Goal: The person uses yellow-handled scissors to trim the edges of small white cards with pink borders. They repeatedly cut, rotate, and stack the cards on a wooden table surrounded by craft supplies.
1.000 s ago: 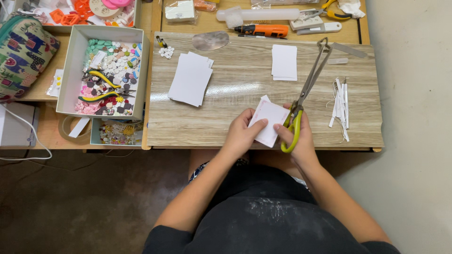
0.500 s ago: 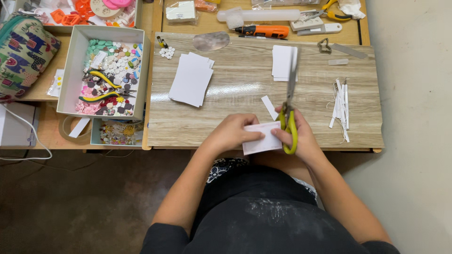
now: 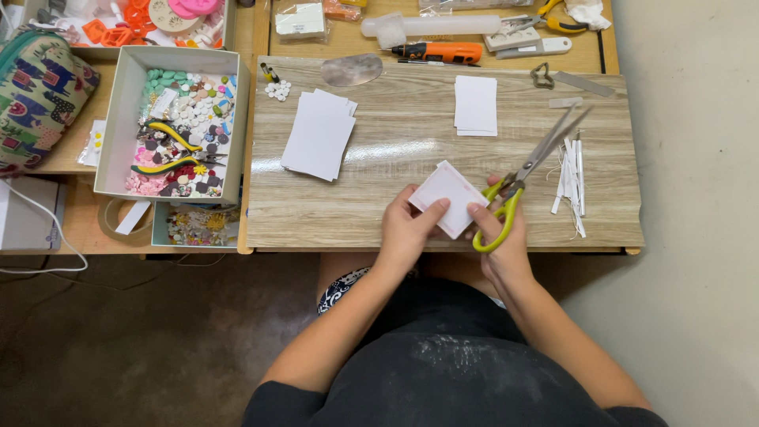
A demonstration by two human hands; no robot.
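The left hand [image 3: 407,229] pinches a small white card [image 3: 448,198] near the front edge of the wooden worktop [image 3: 411,213], thumb on top. The right hand [image 3: 498,233] touches the card's other edge while gripping green-handled scissors [image 3: 526,178], blades slightly parted and pointing away toward cut paper strips [image 3: 571,178].

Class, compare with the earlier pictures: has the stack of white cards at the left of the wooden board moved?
No. The stack of white cards lies in the same spot on the wooden board, beside the box of buttons.
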